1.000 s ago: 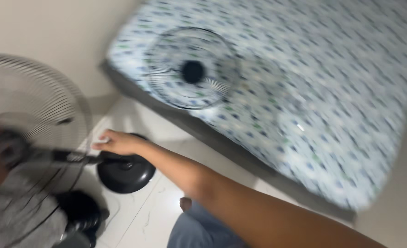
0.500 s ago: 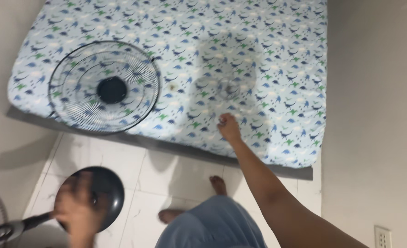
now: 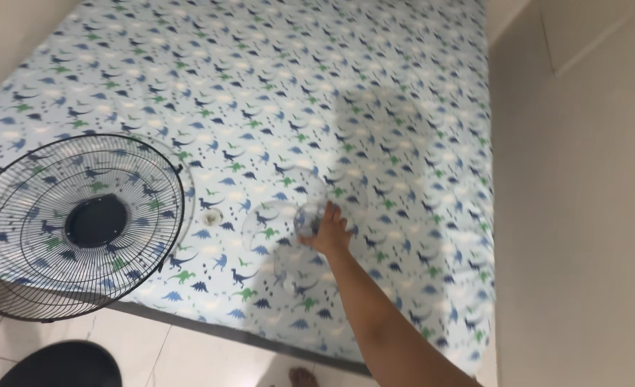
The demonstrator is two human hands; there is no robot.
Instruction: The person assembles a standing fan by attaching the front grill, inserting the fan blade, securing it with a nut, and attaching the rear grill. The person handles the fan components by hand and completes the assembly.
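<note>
My right hand reaches out over a mattress covered in a light blue sheet with a dinosaur print. Its fingers are closed on the hub of a clear plastic fan blade, which lies flat on the sheet and is hard to make out. A small round cap rests on the sheet just left of the blade. Further left, a black wire fan grille lies over the mattress edge. My left hand is out of view.
The round black fan base stands on the white tiled floor at the bottom left. A beige wall runs along the mattress's right side. My toes show at the bottom edge.
The view has swung from the fan stand up to the mattress. My right hand has moved from the stand onto the clear blade on the sheet. My left hand and the stand have left the view.
</note>
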